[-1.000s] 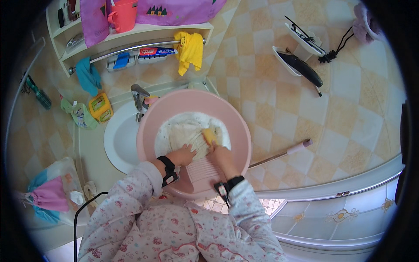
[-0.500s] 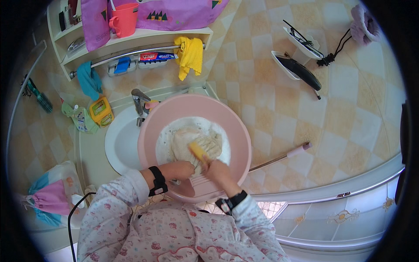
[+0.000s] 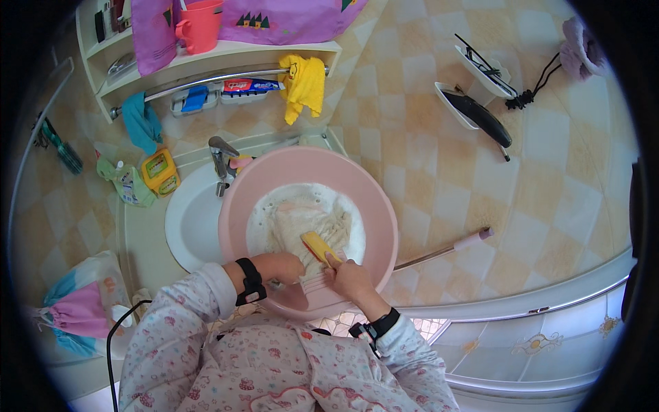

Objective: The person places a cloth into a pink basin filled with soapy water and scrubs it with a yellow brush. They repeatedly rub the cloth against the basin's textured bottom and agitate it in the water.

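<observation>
A round pink basin rests over a white sink and holds soapy water and a pale cream cloth. My right hand grips a yellow bar-shaped scrubber and presses it on the cloth at the basin's near side. My left hand is closed on the near edge of the wet cloth, holding it against a ribbed pink board inside the basin. Both wrists wear black bands.
A chrome tap stands behind the basin. A yellow soap box and a green pouch lie left of the sink. A shelf with a pink cup, a rail with a yellow cloth and blue cloth hang above.
Both hands have pulled back toward the near rim of the basin, dragging the yellow scrubber down along the cloth. The view has shifted slightly.
</observation>
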The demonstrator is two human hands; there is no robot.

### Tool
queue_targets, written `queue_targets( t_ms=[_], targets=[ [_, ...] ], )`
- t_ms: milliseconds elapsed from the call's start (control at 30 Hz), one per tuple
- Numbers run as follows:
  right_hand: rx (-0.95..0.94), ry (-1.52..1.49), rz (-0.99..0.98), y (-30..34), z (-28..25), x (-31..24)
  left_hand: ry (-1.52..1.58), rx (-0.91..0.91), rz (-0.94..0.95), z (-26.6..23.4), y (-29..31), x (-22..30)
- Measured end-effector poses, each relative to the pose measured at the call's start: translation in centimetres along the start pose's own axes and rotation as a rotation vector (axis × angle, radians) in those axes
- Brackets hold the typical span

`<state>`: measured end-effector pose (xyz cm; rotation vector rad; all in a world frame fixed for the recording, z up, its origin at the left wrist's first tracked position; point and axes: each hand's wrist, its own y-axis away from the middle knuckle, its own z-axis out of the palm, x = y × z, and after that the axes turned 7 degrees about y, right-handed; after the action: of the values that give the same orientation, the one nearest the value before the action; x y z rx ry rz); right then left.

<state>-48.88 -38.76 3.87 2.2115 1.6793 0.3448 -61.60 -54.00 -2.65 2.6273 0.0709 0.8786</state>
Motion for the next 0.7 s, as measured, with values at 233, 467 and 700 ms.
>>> queue_targets(
  t_ms=[233,467,700],
  targets=[
    [0.261,-0.034,0.142,-10.3,-0.3,-1.1,-0.14,-0.031,0.026,-0.3,0.0,0.2],
    [-0.037,-0.019,-0.036,-1.7,-1.0,1.8,-0.066,-0.104,-0.057,-0.9,0.1,0.8],
    [0.197,0.015,0.114,-10.3,-1.0,-1.4,-0.061,0.003,0.056,-0.7,0.5,0.3]
  ],
)
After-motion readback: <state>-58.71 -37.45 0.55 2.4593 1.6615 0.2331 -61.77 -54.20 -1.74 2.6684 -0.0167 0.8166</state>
